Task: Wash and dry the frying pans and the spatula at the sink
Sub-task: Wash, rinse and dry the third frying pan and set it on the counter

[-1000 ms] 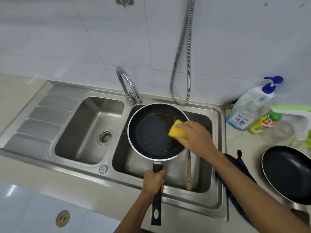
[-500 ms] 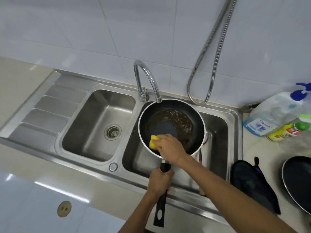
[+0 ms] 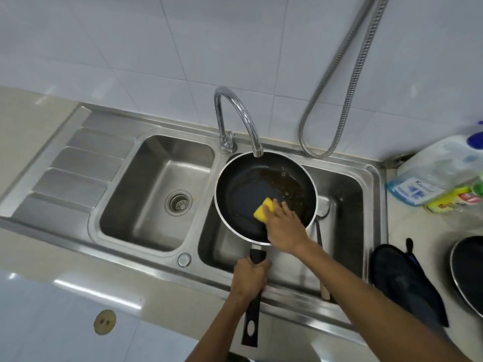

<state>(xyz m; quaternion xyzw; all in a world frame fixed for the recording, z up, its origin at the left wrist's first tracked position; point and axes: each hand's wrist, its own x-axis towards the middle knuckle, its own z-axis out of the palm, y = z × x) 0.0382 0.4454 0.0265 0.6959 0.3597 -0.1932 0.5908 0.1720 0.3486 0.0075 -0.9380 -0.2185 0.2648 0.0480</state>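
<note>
Two bare hands are working over the right basin of a stainless steel double sink point(image 3: 347, 194), and I am watching both from the head camera. The left hand point(image 3: 249, 279) is wrapping its fingers tightly round the black handle of a round black non-stick frying pan with a silver rim point(image 3: 240, 199), holding it above the right basin with its far edge just under the spout of the curved chrome tap point(image 3: 236, 111). The right hand point(image 3: 283, 228) is curling over a yellow rectangular sponge point(image 3: 263, 210) and pressing it down onto the pan's inner floor, near the middle. A brown greasy film point(image 3: 290, 186) is covering the far right part of the pan's inside, while the patch beside the sponge is looking darker and cleaner.

I am also seeing a spatula with a thin metal shaft and pale wooden handle point(image 3: 325, 292) lying in the right basin, partly hidden under the pan and the right forearm. A second black frying pan point(image 3: 470, 270) is sitting on the pale counter at the right edge, cut off by the frame. A dark folded cloth point(image 3: 402, 283) is lying between that pan and the sink. A clear soap bottle with a blue label point(image 3: 431, 173) and a yellow and green bottle point(image 3: 454, 201) are lying on the counter behind them. A ribbed metal hose point(image 3: 347, 82) is hanging in a loop against the white tiled wall.
</note>
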